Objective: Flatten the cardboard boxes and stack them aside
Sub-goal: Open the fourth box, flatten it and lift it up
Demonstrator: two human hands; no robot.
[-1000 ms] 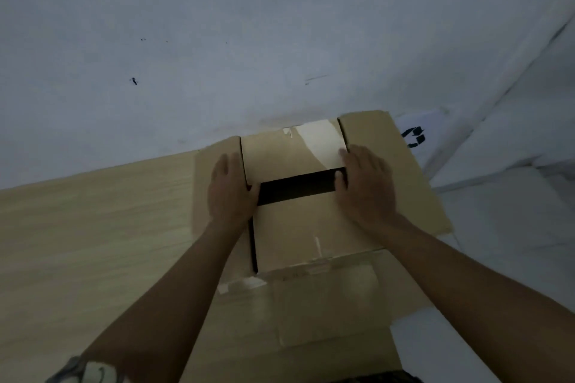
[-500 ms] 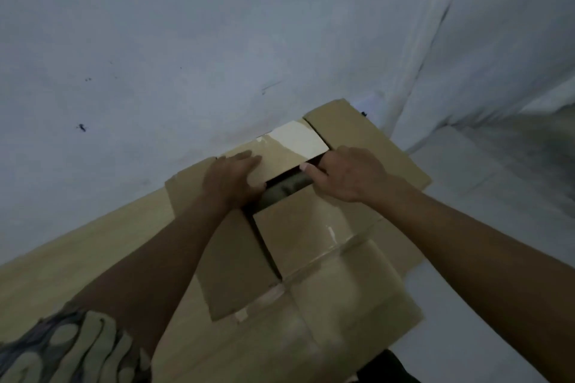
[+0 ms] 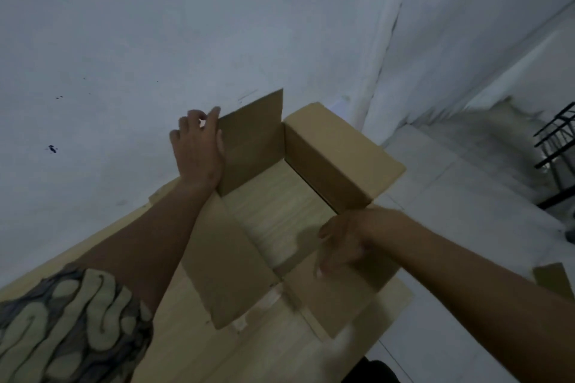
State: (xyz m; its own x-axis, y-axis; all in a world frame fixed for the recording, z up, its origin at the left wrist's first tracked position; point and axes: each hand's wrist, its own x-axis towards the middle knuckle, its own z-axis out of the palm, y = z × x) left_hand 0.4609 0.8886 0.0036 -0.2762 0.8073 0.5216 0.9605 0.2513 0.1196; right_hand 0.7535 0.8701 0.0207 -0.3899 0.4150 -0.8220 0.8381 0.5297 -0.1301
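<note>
1. Head view, hands: the left hand (image 3: 199, 146) is raised at the far-left corner of the cardboard box (image 3: 311, 183). Its fingers (image 3: 214, 116) are stretched almost straight and curl over the top edge of the upright far flap (image 3: 252, 140), with the palm against that flap's outer side. The right hand (image 3: 342, 236) sits at the near-right corner. It is blurred, its fingers (image 3: 322, 261) point down and are loosely bent against the near panel (image 3: 336, 289), and I cannot tell whether they pinch the panel or only press on it.

2. Head view, the box: it stands open on the pale wooden table (image 3: 193, 348), between the two hands and touching both. There is no bottom under it, since the table's grain shows through the middle. The right wall (image 3: 336, 158) runs from the left fingers' side toward the right wrist. The left flap (image 3: 224, 261) lies spread below the left forearm.

3. Head view, the relation that matters: the hands hold diagonally opposite corners, so the open tube's diagonal runs from the left fingertips to the right ones. Judging by this, the collapse will call for pushing these corners along that line until the walls fold flat. The right hand is nearer the person, the left one farther off by the white wall (image 3: 155, 40).

4. Head view, count: one box being worked on, two hands on it, and one separate piece of cardboard (image 3: 552, 278) beyond the right forearm, partly hidden. No flattened stack can be made out.
</note>
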